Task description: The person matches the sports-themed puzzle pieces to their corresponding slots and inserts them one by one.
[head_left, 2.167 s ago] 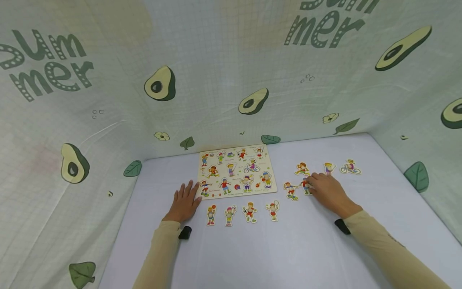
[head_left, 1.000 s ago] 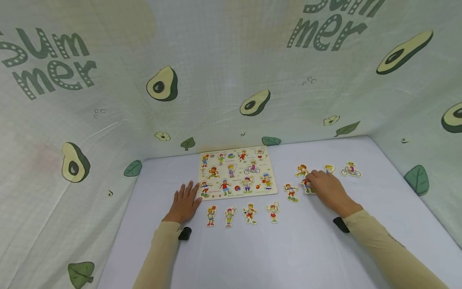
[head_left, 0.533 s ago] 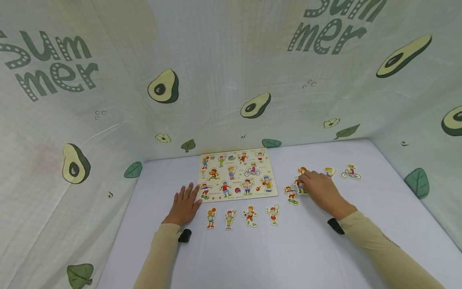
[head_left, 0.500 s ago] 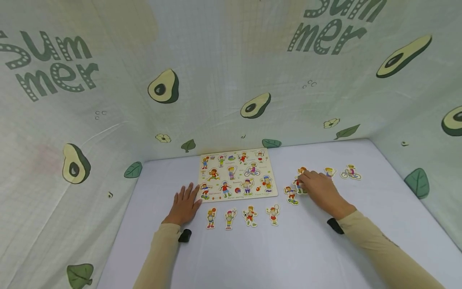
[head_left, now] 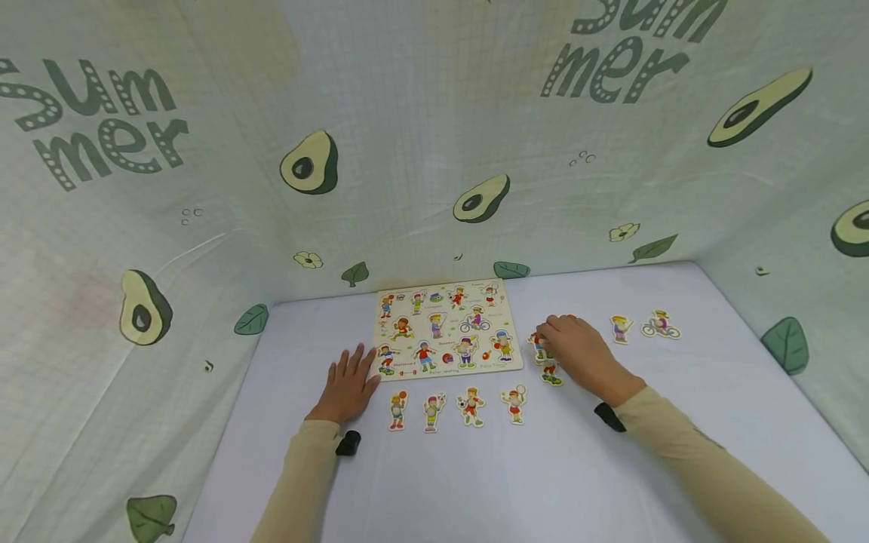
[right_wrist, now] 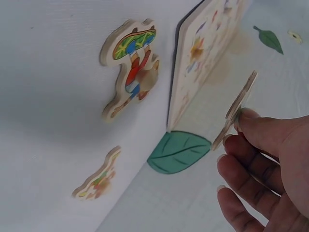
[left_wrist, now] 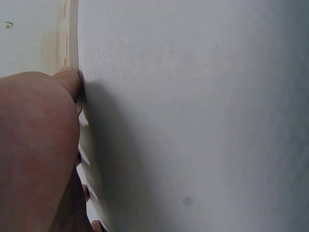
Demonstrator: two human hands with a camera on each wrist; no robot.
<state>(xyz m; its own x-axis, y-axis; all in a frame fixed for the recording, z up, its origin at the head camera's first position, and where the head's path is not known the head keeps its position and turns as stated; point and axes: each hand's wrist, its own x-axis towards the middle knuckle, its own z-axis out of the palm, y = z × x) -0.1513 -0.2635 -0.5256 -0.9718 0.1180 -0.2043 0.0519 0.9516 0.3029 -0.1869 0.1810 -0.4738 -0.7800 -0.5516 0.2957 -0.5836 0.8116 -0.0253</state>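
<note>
My right hand pinches the roller-skater puzzle piece between thumb and fingers. In the right wrist view that piece shows edge-on, off the table. Below it lies the skateboarder piece, partly covered in the head view. The runner piece lies nearby, hidden by the hand in the head view. My left hand rests on the table with fingers spread, thumb side touching the left edge of the wooden puzzle board. In the left wrist view, the thumb meets the board's edge.
In front of the board is a row of several pieces, among them the soccer player and tennis player. The golfer piece and cyclist piece lie to the right. A printed cloth hangs behind the table.
My right hand has taken hold of the roller-skater piece and carried it left, toward the board and over the skateboarder piece. The golfer piece is uncovered. My left hand has stayed put.
</note>
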